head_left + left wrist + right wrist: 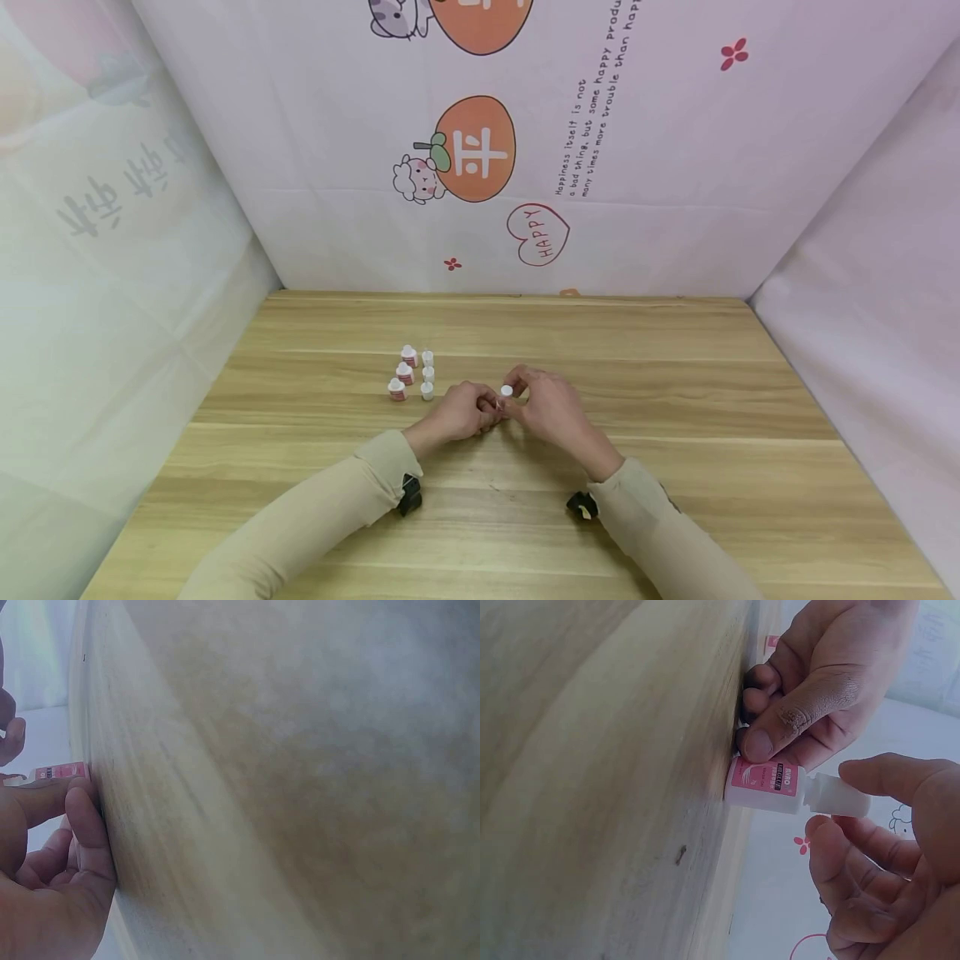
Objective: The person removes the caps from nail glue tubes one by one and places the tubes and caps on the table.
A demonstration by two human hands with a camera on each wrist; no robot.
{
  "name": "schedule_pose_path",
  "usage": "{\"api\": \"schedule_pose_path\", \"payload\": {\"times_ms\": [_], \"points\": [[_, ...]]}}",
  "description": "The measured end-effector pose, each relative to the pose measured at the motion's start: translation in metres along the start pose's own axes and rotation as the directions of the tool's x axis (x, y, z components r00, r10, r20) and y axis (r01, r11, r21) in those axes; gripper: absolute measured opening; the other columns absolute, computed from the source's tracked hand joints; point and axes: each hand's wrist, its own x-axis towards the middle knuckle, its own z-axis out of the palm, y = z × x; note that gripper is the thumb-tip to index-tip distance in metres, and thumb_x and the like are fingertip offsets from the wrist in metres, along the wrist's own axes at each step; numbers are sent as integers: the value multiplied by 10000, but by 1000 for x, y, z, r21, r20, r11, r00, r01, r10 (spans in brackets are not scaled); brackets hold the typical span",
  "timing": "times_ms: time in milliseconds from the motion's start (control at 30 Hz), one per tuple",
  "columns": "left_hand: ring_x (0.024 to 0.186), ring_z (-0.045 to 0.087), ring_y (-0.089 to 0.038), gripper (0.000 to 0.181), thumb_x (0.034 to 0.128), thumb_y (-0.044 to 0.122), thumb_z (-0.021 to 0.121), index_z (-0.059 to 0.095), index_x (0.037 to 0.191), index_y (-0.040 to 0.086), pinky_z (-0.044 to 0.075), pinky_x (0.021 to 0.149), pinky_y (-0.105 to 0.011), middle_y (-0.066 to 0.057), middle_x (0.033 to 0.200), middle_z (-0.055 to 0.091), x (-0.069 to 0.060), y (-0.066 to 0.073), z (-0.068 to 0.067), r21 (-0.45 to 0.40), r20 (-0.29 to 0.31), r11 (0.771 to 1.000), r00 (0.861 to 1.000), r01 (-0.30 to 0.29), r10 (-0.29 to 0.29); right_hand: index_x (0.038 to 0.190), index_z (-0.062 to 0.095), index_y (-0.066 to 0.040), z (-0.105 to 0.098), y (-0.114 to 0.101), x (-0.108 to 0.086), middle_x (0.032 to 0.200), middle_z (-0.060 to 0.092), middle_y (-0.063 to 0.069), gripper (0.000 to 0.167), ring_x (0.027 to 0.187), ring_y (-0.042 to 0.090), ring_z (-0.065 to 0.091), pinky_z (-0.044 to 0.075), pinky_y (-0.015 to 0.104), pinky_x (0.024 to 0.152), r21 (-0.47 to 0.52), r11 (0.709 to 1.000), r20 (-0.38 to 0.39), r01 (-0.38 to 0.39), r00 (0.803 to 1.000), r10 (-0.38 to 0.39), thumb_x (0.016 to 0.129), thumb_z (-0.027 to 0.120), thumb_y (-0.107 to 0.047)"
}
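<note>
A small white glue bottle (765, 784) with a pink label stands upright on the wooden table between both hands. My left hand (461, 410) pinches its lower part between thumb and fingers, low against the tabletop. On top of the bottle is a white cap (840, 796), with a narrow neck showing beneath it. My right hand (551, 407) holds this cap between the thumb and fingers; its other fingers are curled. In the left wrist view, the left fingers partly hide the pink label (64, 771).
Left of the hands stand three similar pink-and-white bottles (405, 373) in a row. Beside them is a row of three small white cap-like pieces (428, 375). The wooden table (637, 358) is enclosed by printed white cloth (337, 167) at the back and sides.
</note>
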Motion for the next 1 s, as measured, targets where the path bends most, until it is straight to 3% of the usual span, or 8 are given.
{"api": "schedule_pose_path", "payload": {"times_ms": [233, 467, 1000], "points": [[581, 557, -50, 127, 910, 45, 654, 720, 1015, 70, 424, 529, -180, -7, 752, 693, -1, 0, -1, 9, -3, 1000, 1000, 6, -6, 987, 672, -237, -1, -2, -1, 950, 715, -25, 180, 760, 164, 615, 462, 300, 639, -10, 999, -13, 36, 999, -36, 862, 770, -321], [593, 565, -51, 146, 908, 48, 653, 723, 1035, 66, 430, 552, -181, 1, 757, 699, 0, -1, 0, 30, -7, 1000, 1000, 0, 1, 1000, 671, -229, -1, -2, 0, 955, 723, -17, 199, 748, 156, 604, 453, 292, 624, 8, 1000, 5, -4, 1000, 4, 865, 768, -337], [601, 568, -45, 122, 904, 66, 662, 720, 1011, 79, 440, 567, -177, 12, 759, 696, 0, 0, 0, 47, -13, 999, 1000, -3, 3, 1015, 669, -241, -3, -2, 1, 974, 727, -16, 205, 794, 183, 624, 467, 314, 651, -4, 1000, 11, -1, 1000, 1, 858, 774, -320]]}}
